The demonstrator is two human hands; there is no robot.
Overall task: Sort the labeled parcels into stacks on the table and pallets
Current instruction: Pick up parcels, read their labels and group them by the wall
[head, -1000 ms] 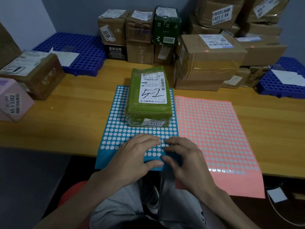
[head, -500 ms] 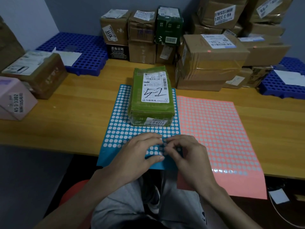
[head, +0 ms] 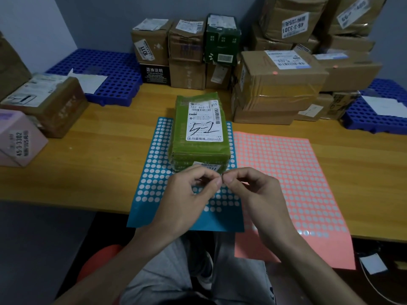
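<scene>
A green parcel (head: 199, 130) with a white label marked "5-1" lies on a blue sticker sheet (head: 154, 168) at the middle of the wooden table (head: 88, 155). Just in front of the parcel, above the blue sheet, my left hand (head: 189, 201) and my right hand (head: 255, 194) meet fingertip to fingertip, pinching a small round sticker (head: 222, 178) between them. It is too small to tell which hand holds it more. A pink sticker sheet (head: 286, 183) lies to the right of the blue one.
Stacks of brown cardboard parcels (head: 277, 84) fill the back and right of the table. A pink box (head: 17, 139) and a brown box (head: 46, 102) sit at the left. Blue pallets lie at back left (head: 105, 69) and far right (head: 378, 115).
Both hands have lifted off the blue sticker sheet and risen toward the parcel's near end, now pinching a small sticker between their fingertips.
</scene>
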